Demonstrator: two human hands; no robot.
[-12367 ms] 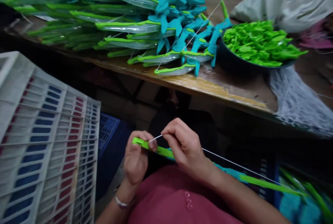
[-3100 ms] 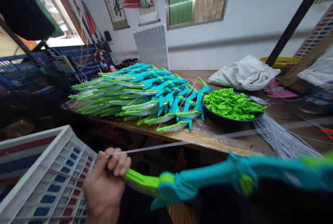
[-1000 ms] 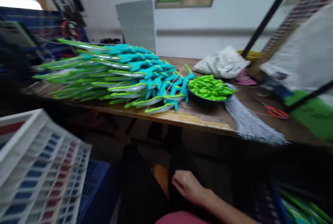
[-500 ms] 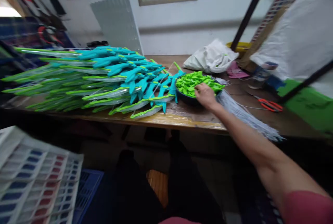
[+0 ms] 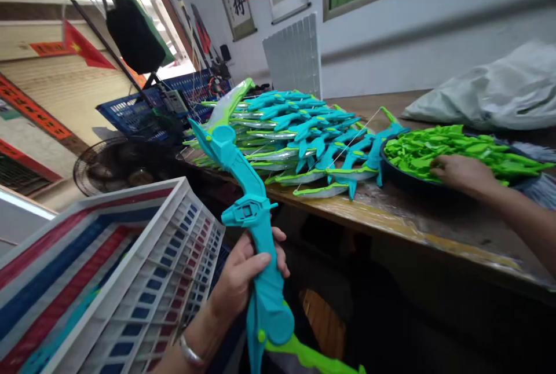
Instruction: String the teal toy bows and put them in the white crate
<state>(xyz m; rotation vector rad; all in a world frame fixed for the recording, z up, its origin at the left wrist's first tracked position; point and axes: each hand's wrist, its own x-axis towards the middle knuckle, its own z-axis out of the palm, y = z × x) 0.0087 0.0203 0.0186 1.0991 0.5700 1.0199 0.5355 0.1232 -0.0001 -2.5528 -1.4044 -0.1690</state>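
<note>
My left hand (image 5: 247, 270) is closed around the grip of a turquoise toy bow (image 5: 267, 246), held tilted in front of the table. Its limbs are bright green and clear plastic; the lower one runs off the bottom of the view. At the right, my right hand (image 5: 464, 174) reaches into a dark basin (image 5: 403, 177) heaped with small green plastic pieces (image 5: 438, 145). Its fingers are curled down onto the pile, and what lies between the fingertips is hidden. Left of the basin, several similar toy bows (image 5: 299, 125) lie stacked on the table (image 5: 391, 217).
A white plastic crate (image 5: 160, 281) with a striped lining stands at the lower left, turquoise parts inside. Behind it are a black fan (image 5: 130, 168) and a blue basket (image 5: 130, 110). A white sack (image 5: 486, 90) lies behind the basin. A wooden stool (image 5: 324, 322) shows below.
The view has swung left. My left hand, out of sight before, now shows with a toy bow in it. My right hand is still at the green pieces in the basin.
</note>
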